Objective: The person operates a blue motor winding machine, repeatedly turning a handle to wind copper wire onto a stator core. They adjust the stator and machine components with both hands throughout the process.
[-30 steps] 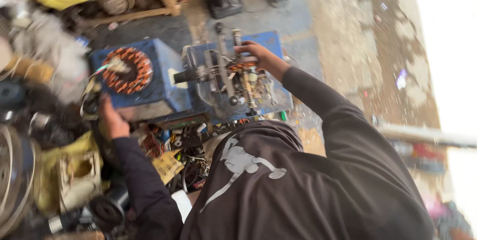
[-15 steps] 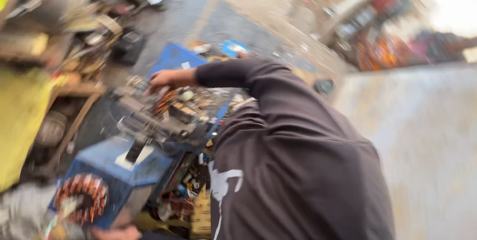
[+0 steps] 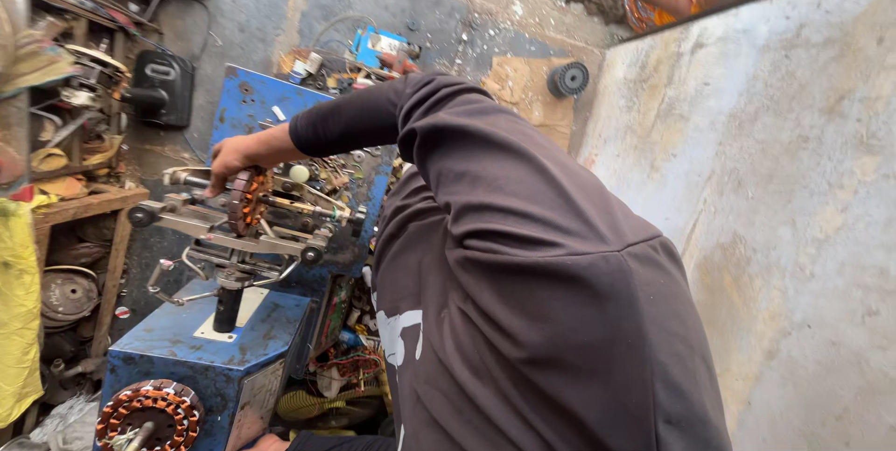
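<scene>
Your hand (image 3: 227,154) rests on a coil former (image 3: 247,200) wound with glossy copper wire, clamped in a dull grey metal winding jig (image 3: 233,232) above a scuffed blue painted metal box (image 3: 210,344), beside your matt dark cloth sleeve (image 3: 373,115) and a rough concrete wall (image 3: 784,180).

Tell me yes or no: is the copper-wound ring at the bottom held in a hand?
No, the copper-wound ring sits on the blue machine, untouched.
</scene>
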